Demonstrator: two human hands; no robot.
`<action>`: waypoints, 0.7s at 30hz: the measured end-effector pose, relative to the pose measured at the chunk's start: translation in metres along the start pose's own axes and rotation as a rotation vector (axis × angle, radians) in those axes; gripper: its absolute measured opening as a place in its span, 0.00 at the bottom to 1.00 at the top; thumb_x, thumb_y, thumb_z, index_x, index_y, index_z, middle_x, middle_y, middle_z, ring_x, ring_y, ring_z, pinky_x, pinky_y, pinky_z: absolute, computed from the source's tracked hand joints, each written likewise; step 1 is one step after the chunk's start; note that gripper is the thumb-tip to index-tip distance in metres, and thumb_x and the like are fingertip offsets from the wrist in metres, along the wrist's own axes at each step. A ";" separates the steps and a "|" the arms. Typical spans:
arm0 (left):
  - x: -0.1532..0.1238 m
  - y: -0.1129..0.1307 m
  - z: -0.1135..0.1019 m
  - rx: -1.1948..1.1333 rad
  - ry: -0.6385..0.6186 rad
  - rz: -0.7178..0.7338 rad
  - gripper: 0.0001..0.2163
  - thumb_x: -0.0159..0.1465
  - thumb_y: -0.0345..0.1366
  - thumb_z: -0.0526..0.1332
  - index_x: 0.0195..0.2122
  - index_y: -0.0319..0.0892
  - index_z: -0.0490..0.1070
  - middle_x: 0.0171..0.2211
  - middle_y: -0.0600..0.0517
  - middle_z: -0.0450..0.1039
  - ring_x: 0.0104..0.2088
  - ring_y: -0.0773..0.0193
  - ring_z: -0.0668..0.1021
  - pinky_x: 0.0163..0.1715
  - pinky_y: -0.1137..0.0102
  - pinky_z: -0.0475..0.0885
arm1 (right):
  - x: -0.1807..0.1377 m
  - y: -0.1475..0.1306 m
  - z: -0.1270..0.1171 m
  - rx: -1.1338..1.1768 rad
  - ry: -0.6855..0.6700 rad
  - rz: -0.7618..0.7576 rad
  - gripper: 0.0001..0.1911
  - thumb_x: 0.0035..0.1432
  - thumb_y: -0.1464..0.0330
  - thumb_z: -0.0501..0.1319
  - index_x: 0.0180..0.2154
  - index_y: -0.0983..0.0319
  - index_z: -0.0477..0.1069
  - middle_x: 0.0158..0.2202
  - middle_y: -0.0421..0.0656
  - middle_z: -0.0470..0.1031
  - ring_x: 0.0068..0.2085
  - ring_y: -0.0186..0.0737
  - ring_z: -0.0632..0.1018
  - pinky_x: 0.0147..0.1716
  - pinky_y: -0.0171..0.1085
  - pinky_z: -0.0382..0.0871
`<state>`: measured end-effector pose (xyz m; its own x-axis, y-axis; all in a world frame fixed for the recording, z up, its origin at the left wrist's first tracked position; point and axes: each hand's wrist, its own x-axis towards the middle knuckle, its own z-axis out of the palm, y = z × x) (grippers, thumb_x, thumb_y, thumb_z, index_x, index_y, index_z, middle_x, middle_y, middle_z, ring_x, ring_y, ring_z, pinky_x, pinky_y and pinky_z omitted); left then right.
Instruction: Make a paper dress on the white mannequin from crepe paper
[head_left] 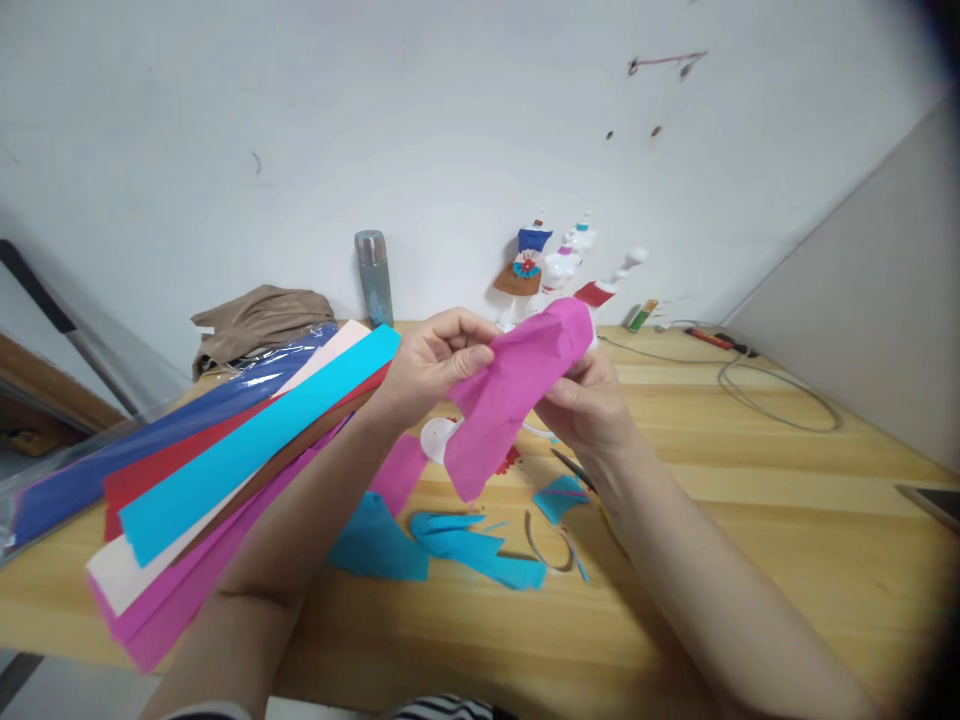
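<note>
Between my hands, above the table, is a piece of magenta crepe paper (517, 385) that looks wrapped or draped over something white, of which only a sliver shows at its right edge. My left hand (446, 355) pinches the paper's left edge between thumb and fingers. From the right, my right hand (589, 400) grips the paper's lower right side, its fingertips partly hidden. Below lie cut blue paper pieces (480, 550), a smaller blue scrap (559, 498) and a flat magenta piece (401, 475). A white disc (437, 440) shows behind the magenta paper. Scissors (571, 466) lie partly under my right wrist.
Long coloured paper strips (262, 440) fan out at left, beside a plastic-wrapped blue roll (150, 460). A brown cloth (262, 320) and a bottle (373, 278) stand near the wall. Small dressed mannequins (534, 250) are at the back. A cable (780, 412) curls at right.
</note>
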<state>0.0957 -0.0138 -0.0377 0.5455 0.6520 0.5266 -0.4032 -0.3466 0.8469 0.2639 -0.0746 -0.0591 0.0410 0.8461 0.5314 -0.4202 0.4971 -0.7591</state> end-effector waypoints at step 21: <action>-0.005 0.010 0.006 0.376 0.111 0.366 0.02 0.63 0.33 0.67 0.33 0.42 0.77 0.29 0.54 0.78 0.30 0.68 0.79 0.32 0.73 0.74 | -0.001 0.001 -0.004 -0.097 -0.030 -0.008 0.17 0.42 0.59 0.81 0.31 0.55 0.79 0.30 0.37 0.78 0.31 0.36 0.77 0.34 0.36 0.77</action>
<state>0.0932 -0.0244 -0.0316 0.3296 0.5038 0.7984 -0.2498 -0.7690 0.5884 0.2670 -0.0742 -0.0624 0.0164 0.8369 0.5471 -0.3305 0.5210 -0.7870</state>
